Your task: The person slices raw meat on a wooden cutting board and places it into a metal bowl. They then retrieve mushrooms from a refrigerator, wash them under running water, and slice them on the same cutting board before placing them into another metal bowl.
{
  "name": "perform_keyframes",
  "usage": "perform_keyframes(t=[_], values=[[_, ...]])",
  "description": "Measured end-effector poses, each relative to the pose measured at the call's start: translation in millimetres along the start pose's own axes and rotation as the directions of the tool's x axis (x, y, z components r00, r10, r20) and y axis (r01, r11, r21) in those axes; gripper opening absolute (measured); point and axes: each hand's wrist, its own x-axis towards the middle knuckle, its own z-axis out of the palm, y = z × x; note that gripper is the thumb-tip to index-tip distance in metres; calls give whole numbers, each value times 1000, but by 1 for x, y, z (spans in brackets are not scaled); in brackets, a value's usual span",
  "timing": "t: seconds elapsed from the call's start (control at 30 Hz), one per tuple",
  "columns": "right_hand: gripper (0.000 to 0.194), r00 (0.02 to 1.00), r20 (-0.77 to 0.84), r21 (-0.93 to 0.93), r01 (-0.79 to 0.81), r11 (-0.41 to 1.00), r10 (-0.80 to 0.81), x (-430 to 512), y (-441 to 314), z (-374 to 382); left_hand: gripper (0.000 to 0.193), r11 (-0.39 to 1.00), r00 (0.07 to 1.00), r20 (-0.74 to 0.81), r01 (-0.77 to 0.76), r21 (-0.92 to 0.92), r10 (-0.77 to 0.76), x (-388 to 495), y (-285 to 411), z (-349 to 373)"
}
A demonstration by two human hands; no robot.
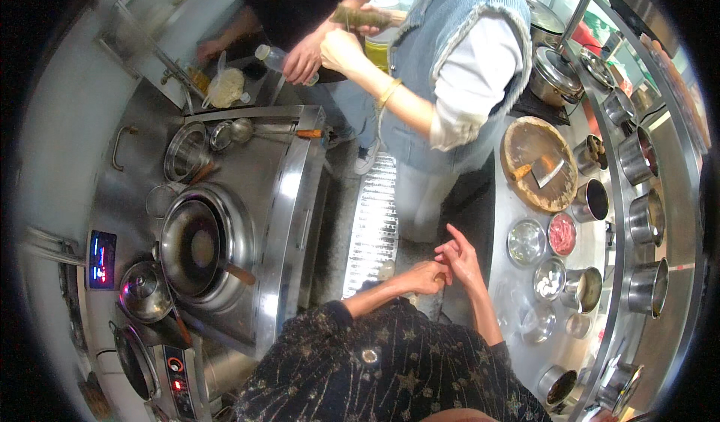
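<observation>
Both of my hands meet in front of my body, above the floor between stove and counter. My left hand [426, 277] has its fingers curled, and its knuckles touch or nearly touch the fingers of the other hand; no object shows in it. My right hand [462, 262] is raised with the index finger stretched out and the fingers apart, holding nothing. On the counter to the right, the nearest things are a steel bowl of white pieces [549, 279], a bowl of sliced raw meat [562, 235] and a bowl with a little green in it [526, 242].
A person in a denim vest [467, 45] stands ahead, near another person in black [298, 6] gripping a clear bottle [274, 57]. Left, a wok [191, 248] sits on the steel stove [242, 158]. Right, a cleaver [548, 173] lies on a round chopping block [514, 141].
</observation>
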Motion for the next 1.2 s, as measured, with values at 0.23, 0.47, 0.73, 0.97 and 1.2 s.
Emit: perform_keyframes(t=[0.23, 0.47, 0.73, 0.97, 1.2], values=[[49, 996, -30, -36, -84, 996, 83, -7, 14, 5, 23, 994, 996, 36, 88, -70, -85, 0, -13, 6], [43, 992, -66, 7, -111, 994, 111, -14, 12, 4, 24, 997, 999, 38, -17, -74, 20, 6, -20, 11], [37, 985, -65, 2, -159, 987, 159, -20, 16, -2, 26, 991, 985, 144, 105, -84, -92, 13, -28, 18], [39, 975, -217, 84, -22, 996, 40, -14, 22, -13, 19, 983, 987, -43, -159, -94, 156, 23, -14, 6], [33, 968, 56, 93, -247, 964, 243, 13, 22, 0, 21, 972, 909, -416, -107, -207, 11, -42, 42, -91]])
